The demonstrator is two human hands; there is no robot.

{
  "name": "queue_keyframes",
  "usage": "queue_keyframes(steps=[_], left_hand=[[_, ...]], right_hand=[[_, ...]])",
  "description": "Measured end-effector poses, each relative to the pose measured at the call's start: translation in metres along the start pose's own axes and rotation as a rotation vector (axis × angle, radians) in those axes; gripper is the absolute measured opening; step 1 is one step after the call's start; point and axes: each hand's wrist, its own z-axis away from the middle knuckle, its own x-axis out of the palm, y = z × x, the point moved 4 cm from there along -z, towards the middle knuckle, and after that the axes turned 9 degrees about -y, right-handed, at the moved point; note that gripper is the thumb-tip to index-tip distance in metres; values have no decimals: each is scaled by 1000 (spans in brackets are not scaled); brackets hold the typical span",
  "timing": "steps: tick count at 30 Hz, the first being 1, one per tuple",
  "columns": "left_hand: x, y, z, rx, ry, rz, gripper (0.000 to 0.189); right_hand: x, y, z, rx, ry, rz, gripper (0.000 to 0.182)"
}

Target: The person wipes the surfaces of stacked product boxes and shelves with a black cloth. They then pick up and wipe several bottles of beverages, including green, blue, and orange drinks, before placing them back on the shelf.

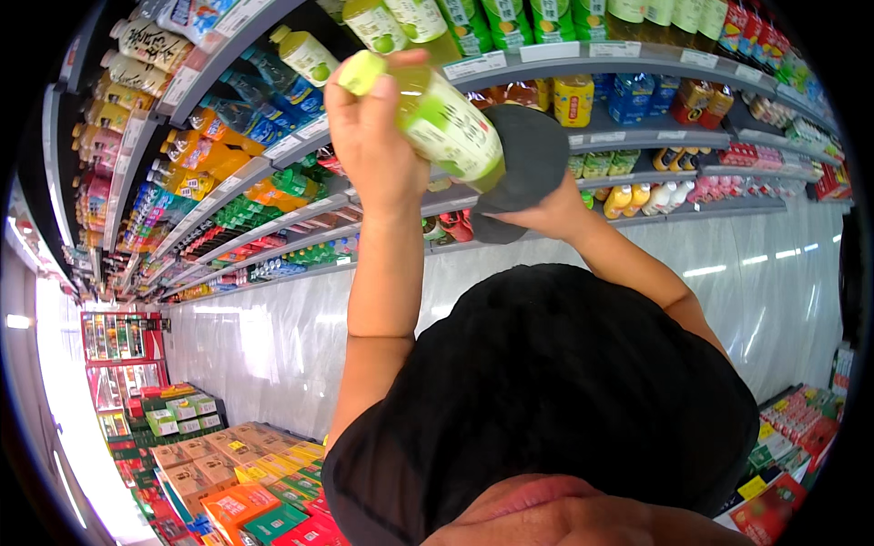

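Observation:
My left hand (379,136) grips a large bottle of pale yellow-green drink (450,130) by its neck, just below the light green cap. The bottle is tilted, with its cap to the upper left and its base to the lower right. A dark grey cloth (529,157) covers part of the base. Behind this cloth, my right hand (553,208) holds it against the bottle; most of its fingers are hidden. Similar green-labelled bottles (372,24) stand on the shelf just beyond my left hand.
Tiered grey shelves (614,140) of bottled drinks curve across the view ahead. Orange soda bottles (205,153) fill a shelf to the left. Grey tiled floor (273,341) lies below. Stacked cartons (218,454) stand behind on the left, and more boxed goods (785,450) behind on the right.

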Motion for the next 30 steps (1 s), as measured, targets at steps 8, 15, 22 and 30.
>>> queue_keyframes(steps=[8, 15, 22, 30], left_hand=[[13, -45, 31, -396, -288, 190, 32], [8, -60, 46, -350, -111, 37, 21], [-33, -60, 29, -275, -37, 213, 40], [-19, -74, 45, -415, -86, 267, 42]], right_hand=[[35, 29, 24, 402, -127, -1146, 76], [38, 28, 34, 633, -246, -1776, 61], [47, 26, 54, 561, -398, -1808, 74], [60, 27, 76, 741, -261, -1889, 72]])
